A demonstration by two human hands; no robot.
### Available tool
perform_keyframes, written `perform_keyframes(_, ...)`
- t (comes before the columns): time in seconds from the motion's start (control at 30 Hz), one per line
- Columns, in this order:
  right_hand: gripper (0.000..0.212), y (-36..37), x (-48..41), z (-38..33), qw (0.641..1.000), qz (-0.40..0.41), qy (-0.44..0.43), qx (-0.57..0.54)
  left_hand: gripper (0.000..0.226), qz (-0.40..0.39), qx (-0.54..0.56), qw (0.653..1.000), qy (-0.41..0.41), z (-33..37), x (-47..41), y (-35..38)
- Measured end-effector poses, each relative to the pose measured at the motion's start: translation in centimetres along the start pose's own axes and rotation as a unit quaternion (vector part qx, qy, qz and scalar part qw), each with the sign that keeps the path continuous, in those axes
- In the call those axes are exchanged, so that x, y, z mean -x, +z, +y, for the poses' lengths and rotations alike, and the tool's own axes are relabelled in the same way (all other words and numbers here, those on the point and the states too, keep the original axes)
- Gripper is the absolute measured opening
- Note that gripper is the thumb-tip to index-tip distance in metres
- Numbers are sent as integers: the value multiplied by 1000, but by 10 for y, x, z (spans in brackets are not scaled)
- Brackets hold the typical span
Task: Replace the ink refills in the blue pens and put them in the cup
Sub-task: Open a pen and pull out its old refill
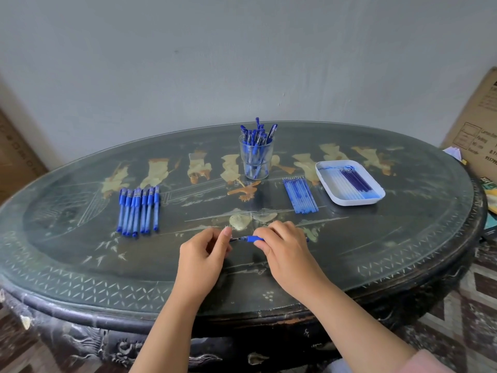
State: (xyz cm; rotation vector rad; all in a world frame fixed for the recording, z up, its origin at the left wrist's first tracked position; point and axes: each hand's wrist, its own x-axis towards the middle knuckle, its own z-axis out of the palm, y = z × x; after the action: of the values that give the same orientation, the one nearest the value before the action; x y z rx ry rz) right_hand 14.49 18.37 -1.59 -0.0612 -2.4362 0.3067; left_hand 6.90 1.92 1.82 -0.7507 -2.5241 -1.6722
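Now, front and centre of the tabletop, both hands meet over a slim blue plastic pen (251, 239), held level just above the glass. The right hand (285, 249) has its fingers curled around the barrel, with the bright blue rubber grip showing just past the knuckles. The left hand (201, 254) pinches the thin dark end poking out of the pen's left side between thumb and forefinger. Whether that end is the nib piece or the refill itself is too small to tell.

Towards the back edge, in the middle, stands a clear glass cup (256, 162) packed with blue capped pens, caps up and leaning every way. Over on the left side lies a neat row of blue capped pens (138, 211), side by side, clear barrels with blue caps and grips. Right of centre sits a tight bundle of pale blue ink refills (300, 195), flat on the top. Just beyond them, nearer the right edge, is a white rectangular plastic tray (349, 201) with more refills (355, 181), some clear and some dark blue.

All of it rests on a dark oval lacquered table (107, 278) under glass. A brown cardboard box (478, 117) leans against the wall past the right edge.
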Motion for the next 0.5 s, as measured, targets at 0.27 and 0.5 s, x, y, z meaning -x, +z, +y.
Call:
perform_keyframes(0.27, 21, -1, 1, 0, 1000, -5, 10, -15, 23, 62, 49, 996, -45, -2, -1, -9)
perform_keyframes(0.5, 23, -2, 1, 0, 1000, -11, 16, -11, 27, 51, -3, 998, -35, -1, 0, -6)
